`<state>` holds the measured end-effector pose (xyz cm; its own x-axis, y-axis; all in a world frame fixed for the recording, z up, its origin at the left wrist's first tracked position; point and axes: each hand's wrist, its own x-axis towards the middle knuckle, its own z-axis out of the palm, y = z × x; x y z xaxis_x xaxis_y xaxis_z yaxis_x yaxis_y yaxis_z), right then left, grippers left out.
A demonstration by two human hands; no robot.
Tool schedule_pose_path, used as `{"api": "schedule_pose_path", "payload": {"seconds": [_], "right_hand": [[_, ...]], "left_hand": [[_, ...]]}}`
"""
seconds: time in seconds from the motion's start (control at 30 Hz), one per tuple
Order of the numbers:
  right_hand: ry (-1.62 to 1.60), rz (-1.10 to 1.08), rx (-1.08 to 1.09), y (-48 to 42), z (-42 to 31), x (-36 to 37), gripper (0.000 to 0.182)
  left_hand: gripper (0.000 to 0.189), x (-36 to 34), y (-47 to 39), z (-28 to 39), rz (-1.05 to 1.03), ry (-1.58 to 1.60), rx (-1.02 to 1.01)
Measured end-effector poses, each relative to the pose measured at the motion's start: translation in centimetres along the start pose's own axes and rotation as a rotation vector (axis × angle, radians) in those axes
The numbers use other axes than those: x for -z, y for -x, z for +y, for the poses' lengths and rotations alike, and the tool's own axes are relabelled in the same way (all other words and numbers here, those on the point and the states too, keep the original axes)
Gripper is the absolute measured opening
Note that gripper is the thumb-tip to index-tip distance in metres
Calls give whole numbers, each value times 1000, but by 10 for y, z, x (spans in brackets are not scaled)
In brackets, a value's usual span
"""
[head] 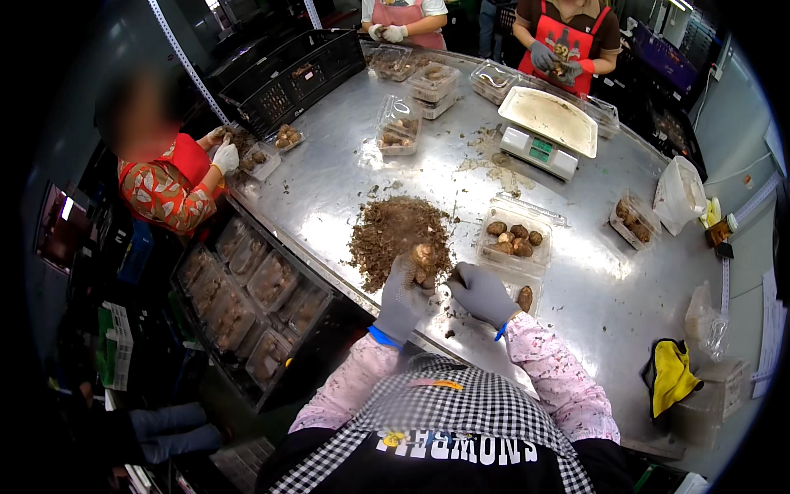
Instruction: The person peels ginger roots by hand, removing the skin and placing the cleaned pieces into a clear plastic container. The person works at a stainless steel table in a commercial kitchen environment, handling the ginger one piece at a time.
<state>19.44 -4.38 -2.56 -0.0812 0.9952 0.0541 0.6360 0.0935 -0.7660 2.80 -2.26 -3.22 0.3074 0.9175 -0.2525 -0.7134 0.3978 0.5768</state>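
Observation:
My left hand (401,302), in a grey glove, holds a brown taro corm (424,262) over a pile of dark peelings and soil (395,231) on the steel table. Close by on the right, my gloved right hand (484,293) has its fingers curled together; whether something small is between them cannot be told. Beyond it lies an open clear plastic clamshell box (543,256), one half holding several small corms (517,239), the other a single corm (524,299) partly behind my right hand.
A scale (546,133) and clamshell boxes (398,126) stand farther back on the table. A black crate (210,364) of filled boxes is at the lower left. Co-workers stand left and behind the table. A white bag (679,194) and yellow cloth (669,376) are right.

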Motion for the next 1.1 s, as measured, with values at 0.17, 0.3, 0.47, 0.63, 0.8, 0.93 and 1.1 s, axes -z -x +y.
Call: {"api": "schedule_pose_path", "payload": {"seconds": [0.17,0.3,0.47,0.63,0.8,0.93,1.1], "right_hand": [[-229,-98,-148,-9,-12,17,28],[-262,-77,-107,-17,-15,4,36],[-203,-15,-83,-12,-27,1,33],[244,8,55,-13,16,2,29],[-116,47,54,-12,-3,10,27],[2,-140,-61,-17,-37,33,29],[-3,-82,136,-25,-24,18,32]], "left_hand": [[32,25,-10,-6,-165,143,54],[33,-6,6,-7,-63,-255,-108],[33,13,5,-7,-150,-248,-98],[30,10,3,7,-141,260,108],[30,18,-6,3,-123,264,105],[30,10,-2,5,-114,193,60],[32,16,2,7,-252,5,24]]}}
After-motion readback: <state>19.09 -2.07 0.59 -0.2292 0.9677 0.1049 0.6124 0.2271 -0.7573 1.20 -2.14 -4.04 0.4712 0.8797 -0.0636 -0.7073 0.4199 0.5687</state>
